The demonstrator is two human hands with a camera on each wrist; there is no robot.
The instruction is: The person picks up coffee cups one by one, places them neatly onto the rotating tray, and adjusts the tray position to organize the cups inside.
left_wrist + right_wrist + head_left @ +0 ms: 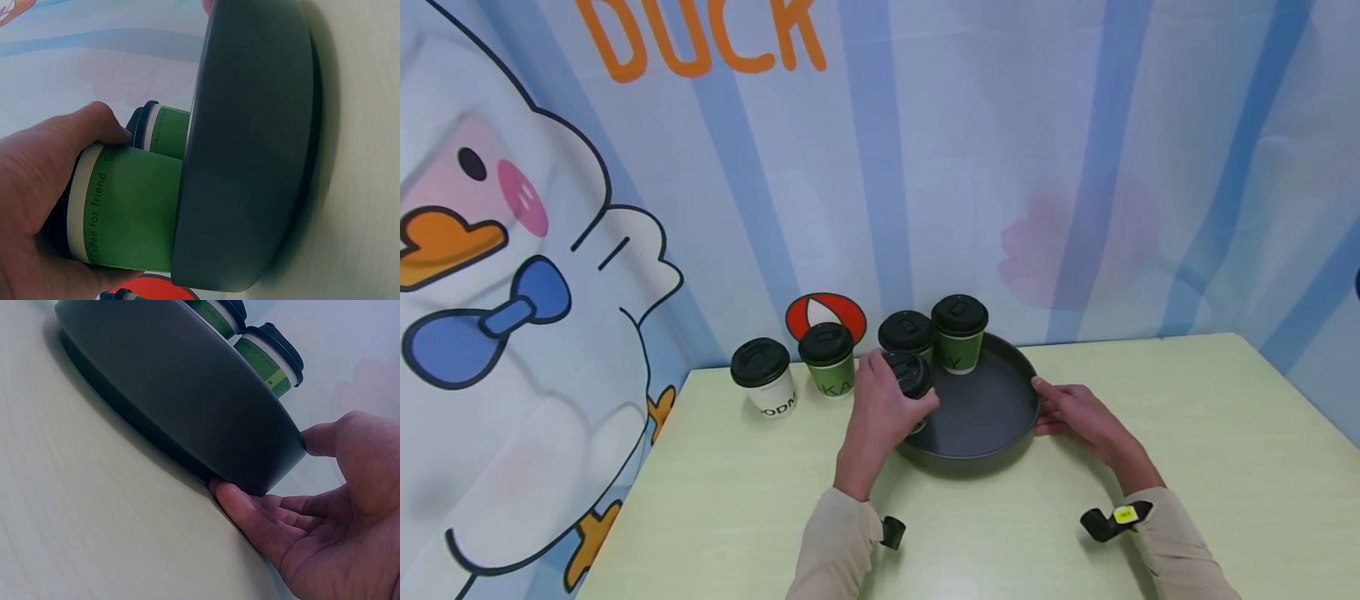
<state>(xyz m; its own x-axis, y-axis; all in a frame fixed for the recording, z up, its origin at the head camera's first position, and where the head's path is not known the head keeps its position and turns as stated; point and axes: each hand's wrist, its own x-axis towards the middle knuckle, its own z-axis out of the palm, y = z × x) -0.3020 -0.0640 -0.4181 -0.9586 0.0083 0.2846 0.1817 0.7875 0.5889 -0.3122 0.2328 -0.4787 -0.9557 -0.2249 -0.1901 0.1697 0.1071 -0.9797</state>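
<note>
My left hand (pixel 883 408) grips a green paper coffee cup (pixel 134 206) near its black lid, fingers and thumb around the top. The cup stands at the left side of a round dark grey pan (pixel 985 417), its lower part hidden behind the pan's wall in the left wrist view. Two more lidded green cups stand at the pan's back: one marked Y (pixel 961 352), the other showing mostly its black lid (pixel 906 327). With the thumb at the rim and fingers beneath the base, my right hand (pixel 1078 414) holds the pan's right side.
Left of the pan, a white lidded cup (pixel 772 398) and a green lidded cup (pixel 832 377) stand on the pale table (pixel 737 500). A printed cloth backdrop (pixel 955 167) with a duck rises along the table's back edge.
</note>
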